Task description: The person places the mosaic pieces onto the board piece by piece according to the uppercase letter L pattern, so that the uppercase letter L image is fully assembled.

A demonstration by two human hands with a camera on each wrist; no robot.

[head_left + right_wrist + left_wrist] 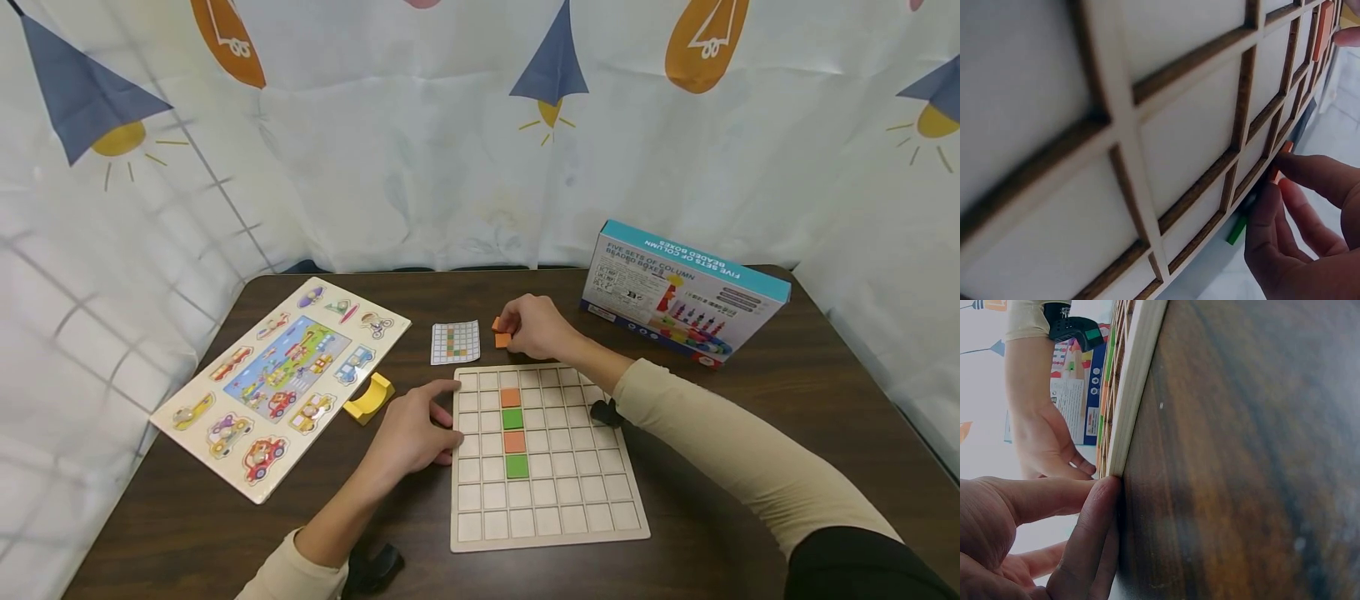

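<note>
Right hand nearer: fingers pinch orange tile just beyond far edge of grid board, roughly in line with board's coloured tile column; tile's long axis unclear. Left hand: fingers extended, touching board's left edge.

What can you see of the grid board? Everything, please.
The grid board is a pale, wood-look slab with rounded corners, its raised strips dividing it into square recesses; the strips' cut sides look dark brown. It lies flat on the dark table. Four tiles sit in the third column from the left, alternating orange and green from the far end; the other visible cells are bare. Fingers of the left hand touch its left edge; the right forearm hides its far right corner.
</note>
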